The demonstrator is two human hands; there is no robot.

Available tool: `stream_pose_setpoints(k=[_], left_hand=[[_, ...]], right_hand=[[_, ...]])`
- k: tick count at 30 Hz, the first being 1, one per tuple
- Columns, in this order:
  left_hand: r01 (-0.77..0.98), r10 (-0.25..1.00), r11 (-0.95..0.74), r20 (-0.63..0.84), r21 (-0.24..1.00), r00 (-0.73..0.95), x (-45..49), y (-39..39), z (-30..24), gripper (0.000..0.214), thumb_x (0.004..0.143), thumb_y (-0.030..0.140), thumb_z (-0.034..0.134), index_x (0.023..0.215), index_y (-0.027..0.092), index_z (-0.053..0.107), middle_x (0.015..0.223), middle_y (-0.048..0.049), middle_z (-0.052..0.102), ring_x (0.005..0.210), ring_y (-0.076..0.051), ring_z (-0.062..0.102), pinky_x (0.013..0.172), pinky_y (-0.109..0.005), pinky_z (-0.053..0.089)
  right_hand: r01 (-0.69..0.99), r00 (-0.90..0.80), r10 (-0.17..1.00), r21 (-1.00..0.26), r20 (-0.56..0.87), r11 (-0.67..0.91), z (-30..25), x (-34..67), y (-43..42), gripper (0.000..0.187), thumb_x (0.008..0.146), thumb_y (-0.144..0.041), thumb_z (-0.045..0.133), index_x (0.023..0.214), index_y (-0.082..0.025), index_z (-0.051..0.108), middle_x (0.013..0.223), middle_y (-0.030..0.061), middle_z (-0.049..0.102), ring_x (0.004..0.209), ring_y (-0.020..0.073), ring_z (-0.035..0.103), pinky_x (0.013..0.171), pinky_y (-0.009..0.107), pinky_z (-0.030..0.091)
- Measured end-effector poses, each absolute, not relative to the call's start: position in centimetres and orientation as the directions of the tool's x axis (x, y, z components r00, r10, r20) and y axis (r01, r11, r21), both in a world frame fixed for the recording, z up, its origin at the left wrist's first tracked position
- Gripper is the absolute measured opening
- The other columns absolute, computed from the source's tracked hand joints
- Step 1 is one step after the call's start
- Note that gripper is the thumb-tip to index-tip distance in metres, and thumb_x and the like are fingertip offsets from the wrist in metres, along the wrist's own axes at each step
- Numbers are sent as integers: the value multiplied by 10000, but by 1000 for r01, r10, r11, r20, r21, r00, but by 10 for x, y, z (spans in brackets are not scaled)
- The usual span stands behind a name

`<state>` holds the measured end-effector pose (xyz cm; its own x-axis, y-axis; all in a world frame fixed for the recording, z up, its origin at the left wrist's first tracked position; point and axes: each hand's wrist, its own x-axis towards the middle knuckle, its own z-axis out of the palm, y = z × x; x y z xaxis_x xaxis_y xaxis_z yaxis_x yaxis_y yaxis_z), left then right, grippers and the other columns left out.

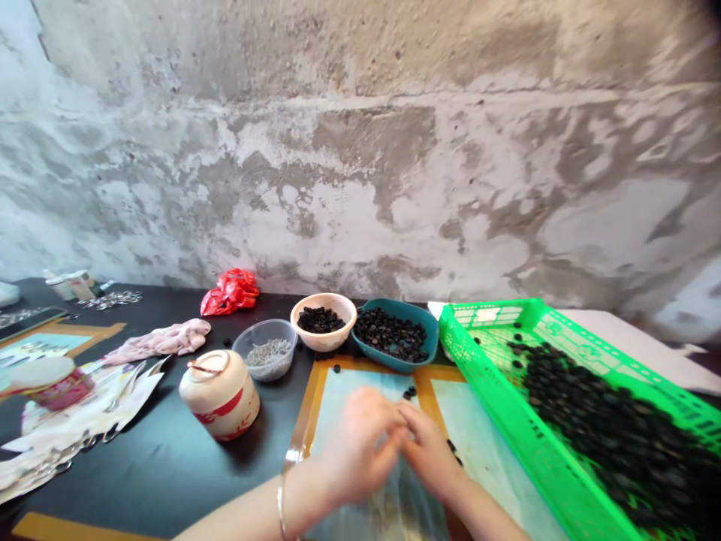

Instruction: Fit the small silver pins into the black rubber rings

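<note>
My left hand (354, 443) and my right hand (431, 451) meet over a pale mat with an orange border (478, 443), their fingertips together and slightly blurred. Anything between the fingers is hidden. A thin metal bangle (280, 507) circles my left wrist. Small black round pieces (409, 392) lie on the mat just beyond the fingertips, and a few more (451, 449) sit beside my right hand. To the right, a bright green plastic crate (496, 391) holds a large heap of similar black pieces (608, 428).
A teal dish (394, 365) and a cream bowl (322, 344) hold black pieces at the back. A clear bowl (264, 324) holds grey bits. A lidded cream jar (221, 394), pink cloth (161, 340), papers, and a red plastic bag (230, 293) sit left, before a concrete wall (360, 150).
</note>
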<state>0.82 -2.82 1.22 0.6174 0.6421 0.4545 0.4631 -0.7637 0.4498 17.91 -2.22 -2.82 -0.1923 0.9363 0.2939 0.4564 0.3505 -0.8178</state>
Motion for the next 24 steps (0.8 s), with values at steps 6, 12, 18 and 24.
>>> stream_pose_setpoints(k=[6,12,18,24], left_hand=[[903,927,-293,325,316,187,-52,65,-23,385,843,243,557,1216,150,584,1265,-146,566,1209,-288,490,1057,-423,372],[931,954,-206,274,302,123,-47,90,-36,505,849,350,575,1317,169,518,1279,-157,547,1220,-305,465,1022,-414,360],[933,967,-167,240,320,91,-33,95,-40,338,870,333,562,1171,182,598,1165,-131,572,1127,-300,501,953,-420,383],[900,963,-232,220,370,158,-33,76,-43,180,861,163,537,1019,178,622,1050,-102,591,1023,-254,531,917,-385,418]], right_hand=[[413,-174,948,-854,267,316,-27,176,-22,158,879,-250,537,934,-208,680,973,72,631,761,182,608,698,330,500],[377,-195,949,-875,246,304,-30,175,-22,153,886,-240,529,956,-201,659,1056,81,594,772,165,606,733,331,507],[379,-196,952,-878,234,293,-27,176,-22,152,888,-240,530,968,-196,651,1077,84,573,767,157,596,735,330,504],[379,-209,949,-876,235,300,-23,177,-24,168,891,-244,521,984,-189,650,1094,91,563,801,161,602,765,339,503]])
